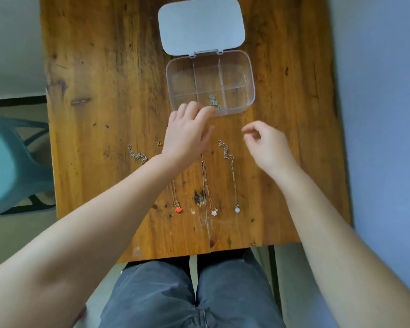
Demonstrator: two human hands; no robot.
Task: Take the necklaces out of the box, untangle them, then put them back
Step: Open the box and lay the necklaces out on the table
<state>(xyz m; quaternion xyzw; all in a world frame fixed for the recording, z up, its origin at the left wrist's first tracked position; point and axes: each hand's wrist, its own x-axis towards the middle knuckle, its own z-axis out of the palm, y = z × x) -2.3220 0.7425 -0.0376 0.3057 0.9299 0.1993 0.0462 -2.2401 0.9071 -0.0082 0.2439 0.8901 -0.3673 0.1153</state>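
Note:
A clear plastic box (251, 74) with dividers stands open on the wooden table (104, 79), its grey lid (200, 24) folded back. One bunched silver necklace (214, 102) lies in the front middle compartment. My left hand (187, 133) hovers at the box's front left edge, fingers spread, holding nothing I can see. My right hand (268, 147) floats in front of the box, fingers loosely curled and empty. Several necklaces lie straightened on the table: one with a red heart pendant (179, 209), one with a white flower (214, 212), one with a pale bead (237, 210).
A silver chain (137, 155) lies to the left, partly under my left forearm, and a small gold clasp (159, 143) shows near my wrist. A teal chair (12, 162) stands left of the table. My knees are under the table's front edge (166, 255).

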